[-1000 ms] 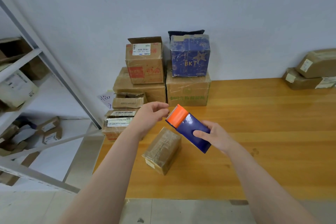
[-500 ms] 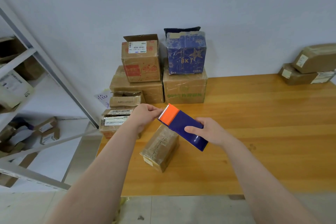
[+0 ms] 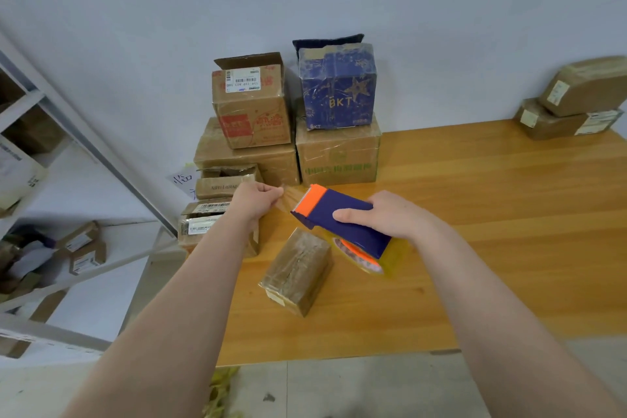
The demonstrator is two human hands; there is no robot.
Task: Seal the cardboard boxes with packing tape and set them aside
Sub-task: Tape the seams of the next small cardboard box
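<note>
My right hand (image 3: 383, 215) grips a blue tape dispenser (image 3: 342, 217) with an orange cutter end and an orange-cored roll under it. It hovers above the wooden table (image 3: 492, 214). My left hand (image 3: 254, 202) pinches the free end of the clear packing tape (image 3: 291, 198), which is stretched a short way out from the cutter. Below both hands a small brown cardboard box (image 3: 297, 271), wrapped in tape, lies at an angle on the table. Neither hand touches it.
A stack of cardboard boxes (image 3: 251, 132) and a blue BKT box (image 3: 337, 88) stand against the wall behind the hands. Two brown parcels (image 3: 573, 105) sit at the far right. A metal shelf (image 3: 44, 180) with parcels is on the left.
My left hand has taken the tape end at the cutter and drawn it out to the left. My right hand has levelled the dispenser and shifted right, so the roll underneath now shows.
</note>
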